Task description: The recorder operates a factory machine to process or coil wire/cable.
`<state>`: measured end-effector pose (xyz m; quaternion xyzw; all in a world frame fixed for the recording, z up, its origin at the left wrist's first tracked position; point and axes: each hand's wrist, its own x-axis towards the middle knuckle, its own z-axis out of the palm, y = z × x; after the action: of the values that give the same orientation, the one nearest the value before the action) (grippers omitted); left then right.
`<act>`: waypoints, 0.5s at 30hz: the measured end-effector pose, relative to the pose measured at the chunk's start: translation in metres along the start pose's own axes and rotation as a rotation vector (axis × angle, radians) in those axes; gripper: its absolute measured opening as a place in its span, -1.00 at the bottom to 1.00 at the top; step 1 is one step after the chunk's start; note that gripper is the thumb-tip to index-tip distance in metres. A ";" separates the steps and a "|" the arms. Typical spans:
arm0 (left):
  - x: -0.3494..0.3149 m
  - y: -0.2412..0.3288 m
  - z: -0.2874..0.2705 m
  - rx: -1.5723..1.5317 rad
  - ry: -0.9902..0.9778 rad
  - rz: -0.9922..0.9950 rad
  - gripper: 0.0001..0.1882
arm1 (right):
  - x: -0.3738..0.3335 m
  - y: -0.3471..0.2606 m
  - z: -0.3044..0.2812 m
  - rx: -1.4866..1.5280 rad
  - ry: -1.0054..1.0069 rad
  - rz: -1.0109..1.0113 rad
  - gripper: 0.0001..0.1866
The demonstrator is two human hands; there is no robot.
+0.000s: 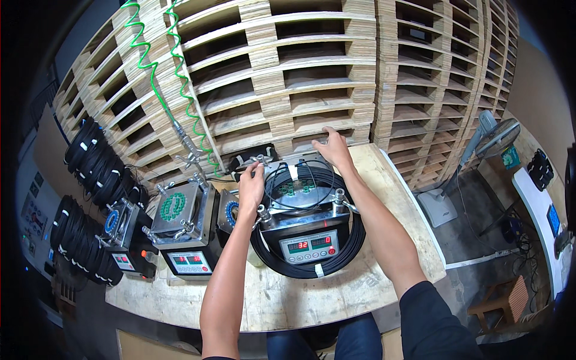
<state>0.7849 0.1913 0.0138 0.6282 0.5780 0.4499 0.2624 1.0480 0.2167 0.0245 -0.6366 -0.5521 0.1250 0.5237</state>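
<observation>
A metal-topped machine (309, 247) with a red digital display stands in front of me on the wooden table. A coil of black cable (354, 240) rings it, and thinner black cable loops lie across its top plate over green pieces. My left hand (249, 185) is at the plate's far left corner, fingers slightly apart, beside a small metal clamp (261, 159); contact cannot be made out. Past the far right corner, my right hand (333, 150) is raised with thumb and fingers spread, holding nothing. Metal knobs (339, 195) stand at the near corners of the plate.
Two similar machines (186, 231) stand on the table (288, 303) to the left. Black cable bundles (90, 156) hang beyond them. Green coiled hoses (180, 66) hang before stacked wooden pallets (270, 72). A fan (498, 138) and a brown stool (504, 303) are on the right.
</observation>
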 end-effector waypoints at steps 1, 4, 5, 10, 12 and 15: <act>-0.002 0.005 0.004 -0.008 -0.004 0.000 -0.49 | 0.003 0.007 0.000 -0.060 -0.045 -0.058 -0.48; -0.003 0.009 0.007 -0.017 -0.017 -0.004 -0.52 | 0.015 0.023 0.014 0.153 -0.151 -0.111 -0.57; -0.003 0.006 0.007 -0.023 0.006 0.044 -0.51 | 0.020 0.023 0.017 0.289 -0.229 -0.133 -0.62; -0.001 -0.009 -0.002 -0.014 0.056 0.050 -0.53 | 0.022 0.007 0.023 0.434 -0.482 -0.090 -0.69; -0.009 0.008 0.002 -0.047 0.053 -0.003 -0.56 | 0.025 0.015 0.017 0.406 -0.491 -0.086 -0.69; -0.015 0.019 0.006 -0.032 0.157 -0.035 -0.40 | 0.038 0.037 0.014 0.321 -0.527 -0.178 -0.58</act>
<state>0.8008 0.1741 0.0230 0.5765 0.6002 0.5026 0.2339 1.0723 0.2618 0.0049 -0.4408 -0.6956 0.3247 0.4652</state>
